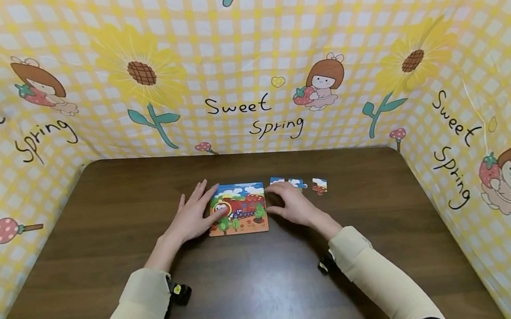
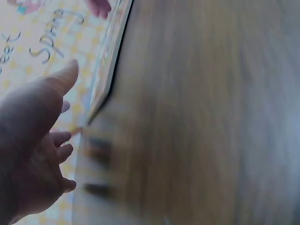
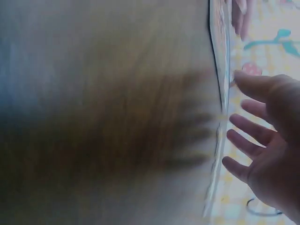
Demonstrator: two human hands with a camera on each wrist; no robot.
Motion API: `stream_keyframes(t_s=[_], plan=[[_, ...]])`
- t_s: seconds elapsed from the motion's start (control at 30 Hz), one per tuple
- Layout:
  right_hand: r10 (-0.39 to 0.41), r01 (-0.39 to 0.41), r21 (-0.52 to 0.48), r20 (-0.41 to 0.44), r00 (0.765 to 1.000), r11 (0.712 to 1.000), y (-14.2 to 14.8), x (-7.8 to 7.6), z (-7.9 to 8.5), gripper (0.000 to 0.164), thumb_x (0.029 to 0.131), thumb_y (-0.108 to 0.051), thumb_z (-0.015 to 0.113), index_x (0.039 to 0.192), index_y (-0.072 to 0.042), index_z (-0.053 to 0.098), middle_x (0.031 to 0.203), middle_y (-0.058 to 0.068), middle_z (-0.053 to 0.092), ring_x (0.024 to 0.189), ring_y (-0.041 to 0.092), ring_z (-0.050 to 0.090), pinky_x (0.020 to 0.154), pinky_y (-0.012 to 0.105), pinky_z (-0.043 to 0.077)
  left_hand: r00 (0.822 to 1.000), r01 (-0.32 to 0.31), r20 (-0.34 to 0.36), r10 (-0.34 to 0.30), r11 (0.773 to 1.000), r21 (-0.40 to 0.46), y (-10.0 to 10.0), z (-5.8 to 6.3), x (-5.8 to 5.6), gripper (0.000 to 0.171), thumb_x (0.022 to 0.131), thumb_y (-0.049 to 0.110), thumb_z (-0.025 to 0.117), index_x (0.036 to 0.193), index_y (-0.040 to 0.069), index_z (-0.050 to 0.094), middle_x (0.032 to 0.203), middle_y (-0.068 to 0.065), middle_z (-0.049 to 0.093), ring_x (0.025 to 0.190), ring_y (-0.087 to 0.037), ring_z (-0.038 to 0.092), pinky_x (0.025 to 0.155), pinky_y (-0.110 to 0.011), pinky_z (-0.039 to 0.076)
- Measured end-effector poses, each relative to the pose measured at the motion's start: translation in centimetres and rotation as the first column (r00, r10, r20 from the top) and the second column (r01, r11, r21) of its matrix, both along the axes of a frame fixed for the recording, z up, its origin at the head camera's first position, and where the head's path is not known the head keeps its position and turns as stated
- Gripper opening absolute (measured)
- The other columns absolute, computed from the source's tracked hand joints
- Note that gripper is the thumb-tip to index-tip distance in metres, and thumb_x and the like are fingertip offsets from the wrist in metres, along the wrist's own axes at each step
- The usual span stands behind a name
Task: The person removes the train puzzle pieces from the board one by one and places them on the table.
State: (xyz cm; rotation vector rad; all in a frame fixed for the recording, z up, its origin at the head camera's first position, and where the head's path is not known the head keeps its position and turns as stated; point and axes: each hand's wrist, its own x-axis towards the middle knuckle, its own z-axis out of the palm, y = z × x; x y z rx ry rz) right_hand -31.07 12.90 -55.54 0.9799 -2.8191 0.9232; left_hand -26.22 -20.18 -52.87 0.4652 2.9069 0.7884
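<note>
A square jigsaw puzzle with a red cartoon train, trees and a cloudy sky lies flat on the brown table. My left hand is at its left edge, fingers stretched forward, thumb over the train's face. Whether that thumb touches the picture, I cannot tell. At the right edge is my right hand, its thumb and fingers apart and slightly bent, with nothing visible between them. Three loose puzzle pieces lie beyond the right hand: a blue one partly covered by it, a sky piece, and a red-and-white one.
The wooden table reaches toward me, with a light reflection on it. A yellow checked cloth with sunflowers and lettering rises along its back and both sides. Each wrist wears a small black camera, such as the left one.
</note>
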Motion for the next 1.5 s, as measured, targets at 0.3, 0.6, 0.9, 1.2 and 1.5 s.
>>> stream_keyframes(t_s=[0.3, 0.6, 0.9, 1.2, 1.5], plan=[[0.055, -0.057, 0.052, 0.045, 0.997, 0.997, -1.7, 1.0, -0.7, 0.066, 0.097, -0.05, 0.084, 0.15, -0.013, 0.067, 0.156, 0.015, 0.063, 0.149, 0.038, 0.053, 0.122, 0.072, 0.041, 0.985, 0.17, -0.013, -0.172, 0.98, -0.104, 2.9, 1.2, 1.8, 0.078, 0.107, 0.05, 0.069, 0.17, 0.013, 0.044, 0.18, -0.02, 0.032, 0.169, -0.045, 0.026, 0.131, -0.081, 0.013], [0.037, -0.037, 0.123, 0.006, 0.999, 0.992, -2.4, 0.5, -1.8, 0.067, 0.096, -0.05, 0.085, 0.151, -0.016, 0.067, 0.153, 0.012, 0.064, 0.145, 0.035, 0.056, 0.115, 0.066, 0.047, 0.985, 0.168, -0.019, -0.172, 0.977, -0.13, 2.5, -0.1, 2.3, 0.075, 0.109, 0.051, 0.065, 0.171, 0.015, 0.042, 0.18, -0.015, 0.035, 0.169, -0.044, 0.028, 0.132, -0.078, 0.02], [-0.043, 0.043, 0.111, -0.005, 0.999, 0.993, -3.7, -0.3, -2.2, 0.08, 0.089, -0.044, 0.093, 0.153, -0.007, 0.063, 0.142, 0.018, 0.067, 0.131, 0.037, 0.055, 0.116, 0.061, 0.044, 0.984, 0.167, -0.044, -0.174, 0.978, -0.124, 2.4, -0.5, 2.4, 0.075, 0.108, 0.049, 0.068, 0.171, 0.016, 0.044, 0.18, -0.014, 0.035, 0.169, -0.043, 0.028, 0.131, -0.079, 0.02], [-0.086, 0.085, 0.029, 0.042, 0.995, 0.996, -4.0, 0.3, -1.7, 0.062, 0.087, -0.034, 0.097, 0.137, -0.005, 0.074, 0.132, 0.016, 0.067, 0.125, 0.035, 0.052, 0.108, 0.056, 0.046, 0.982, 0.178, -0.043, -0.184, 0.976, -0.124, 2.8, -0.6, 2.4, 0.075, 0.108, 0.049, 0.067, 0.171, 0.017, 0.042, 0.181, -0.013, 0.032, 0.17, -0.042, 0.026, 0.132, -0.079, 0.016], [-0.085, 0.086, -0.031, 0.055, 0.995, 0.996, -4.1, 1.0, -0.8, 0.042, 0.088, -0.027, 0.096, 0.122, -0.009, 0.078, 0.124, 0.013, 0.064, 0.117, 0.031, 0.051, 0.103, 0.051, 0.046, 0.981, 0.182, -0.05, -0.189, 0.975, -0.125, 2.7, -0.3, 2.6, 0.074, 0.109, 0.049, 0.067, 0.171, 0.016, 0.043, 0.181, -0.014, 0.033, 0.169, -0.043, 0.027, 0.131, -0.08, 0.017]])
